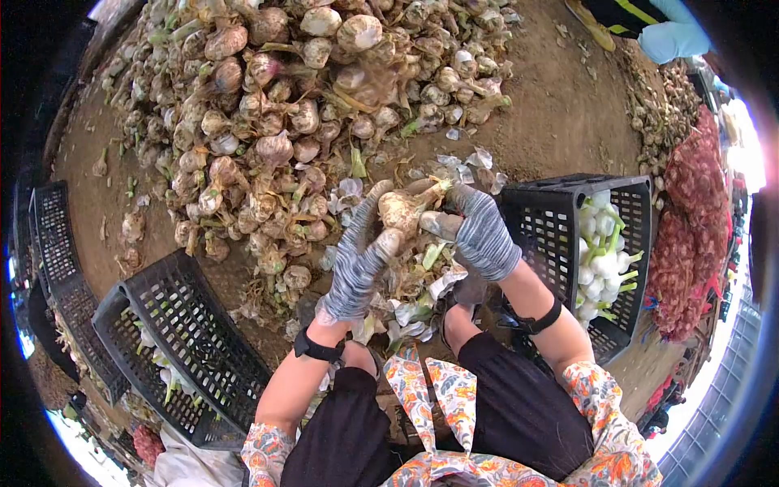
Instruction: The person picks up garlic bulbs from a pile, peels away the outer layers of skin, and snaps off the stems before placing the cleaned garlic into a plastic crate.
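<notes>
A dirt-streaked garlic bulb [399, 210] with a short dry stem is held up between my hands. My left hand [357, 264], in a grey striped knit glove, curls its fingers and thumb around the bulb's left side. On the other side, my right hand [487, 239], gloved alike, is closed at the stem end, its thumb pressed to the bulb; the fingers behind are mostly hidden. Peeled skins [406, 316] litter the ground below, between my feet. Just ahead lies a large heap of untrimmed garlic [276, 114].
At my right stands a black crate [540, 235] holding clean white garlic [600, 260]. Another black crate [195, 333], tilted at my left, has some trimmed bulbs inside. Red mesh sacks [690, 235] are stacked far right. Part of another person [673, 36] shows at top right.
</notes>
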A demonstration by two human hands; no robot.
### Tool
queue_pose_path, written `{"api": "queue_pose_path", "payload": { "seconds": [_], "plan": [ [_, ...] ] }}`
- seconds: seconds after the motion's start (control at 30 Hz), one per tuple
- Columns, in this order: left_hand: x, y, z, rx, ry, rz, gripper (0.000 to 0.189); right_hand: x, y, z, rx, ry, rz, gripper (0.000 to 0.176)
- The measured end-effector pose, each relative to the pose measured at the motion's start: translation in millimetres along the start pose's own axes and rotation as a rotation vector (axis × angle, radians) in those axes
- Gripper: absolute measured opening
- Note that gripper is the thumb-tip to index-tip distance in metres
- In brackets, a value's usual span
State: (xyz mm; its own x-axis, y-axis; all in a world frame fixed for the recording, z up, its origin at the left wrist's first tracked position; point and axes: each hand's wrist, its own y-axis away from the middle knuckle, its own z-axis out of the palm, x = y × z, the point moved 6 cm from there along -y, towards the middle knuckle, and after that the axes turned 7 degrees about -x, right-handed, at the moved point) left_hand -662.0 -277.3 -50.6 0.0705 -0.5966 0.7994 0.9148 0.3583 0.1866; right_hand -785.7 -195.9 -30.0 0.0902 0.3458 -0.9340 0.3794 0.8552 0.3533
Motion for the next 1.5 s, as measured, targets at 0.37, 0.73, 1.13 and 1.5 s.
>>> {"api": "queue_pose_path", "payload": {
  "seconds": [0.37, 0.73, 1.13, 1.5],
  "plan": [
    [0.5, -0.5, -3.0, 0.009, -0.162, 0.034, 0.071, -0.2, 5.5, -1.2, 0.030, -0.066, 0.112, 0.025],
    [-7.7, -0.3, 0.0, -0.036, 0.186, -0.058, 0.066, -13.1, 6.2, -0.7, -0.131, -0.056, -0.013, 0.031],
    [-37.8, -7.8, -4.4, -0.006, 0.500, -0.214, 0.052, 5.8, 0.7, 1.5, -0.190, -0.185, -0.004, 0.033],
    [-52.6, 5.2, -50.9, 0.149, -0.588, 0.104, 0.044, -111.2, -143.8, -114.8, 0.157, -0.669, -0.186, 0.016]
  ]
}}
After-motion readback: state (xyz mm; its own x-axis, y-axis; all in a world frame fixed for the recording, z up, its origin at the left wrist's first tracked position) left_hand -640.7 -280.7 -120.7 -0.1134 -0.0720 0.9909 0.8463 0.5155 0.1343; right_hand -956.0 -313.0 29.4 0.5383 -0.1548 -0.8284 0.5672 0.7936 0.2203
